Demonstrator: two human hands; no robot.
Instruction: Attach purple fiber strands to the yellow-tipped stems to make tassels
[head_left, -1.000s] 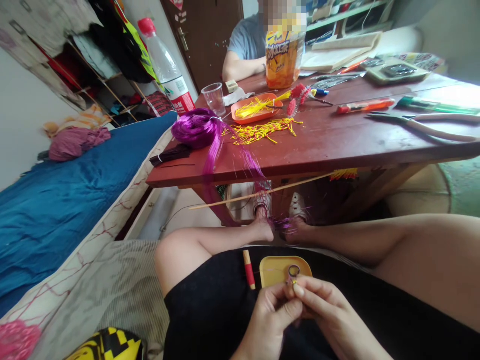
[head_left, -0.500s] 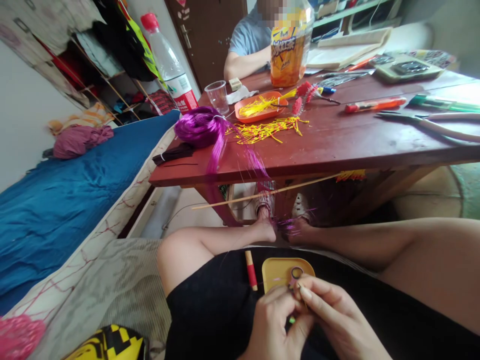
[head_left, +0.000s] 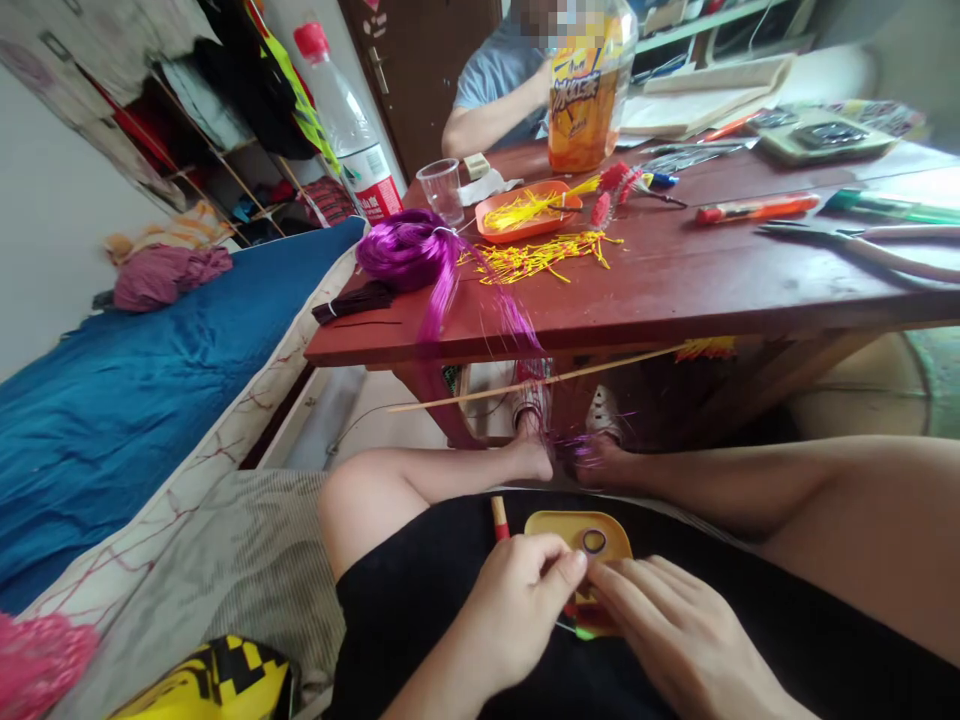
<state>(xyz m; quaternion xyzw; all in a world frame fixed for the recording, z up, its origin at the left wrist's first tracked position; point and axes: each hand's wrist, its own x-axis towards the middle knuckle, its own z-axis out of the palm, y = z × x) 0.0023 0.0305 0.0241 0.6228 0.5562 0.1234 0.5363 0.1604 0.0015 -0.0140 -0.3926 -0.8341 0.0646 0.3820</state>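
Over my lap, my left hand [head_left: 529, 590] is closed, thumb and index finger pinched together. Its tip nearly meets my right hand [head_left: 667, 615], whose fingers are also pressed together; whatever lies between the fingertips is too small or hidden to make out. Beneath both hands sits a small yellow tray [head_left: 541, 523] on black cloth. A ring-shaped handle [head_left: 594, 541], apparently of scissors, shows in the tray, with a bright green bit [head_left: 584, 632] near its lower edge. Partly behind my left hand lies a wooden stick wrapped in red [head_left: 500, 514].
The red-brown table [head_left: 660, 290] bears purple fibre [head_left: 401, 250], yellow strands [head_left: 536, 260], an orange tray [head_left: 491, 236], pliers [head_left: 847, 240] and bottles [head_left: 581, 110]. A thin stick [head_left: 480, 392] crosses below its front edge. A person [head_left: 487, 85] sits opposite. A blue-covered bed [head_left: 172, 380] stands left.
My left hand has moved up and left, now covering part of the red-wrapped stick. My right hand has turned knuckles up. The thin strand seen between the fingers earlier is no longer visible.
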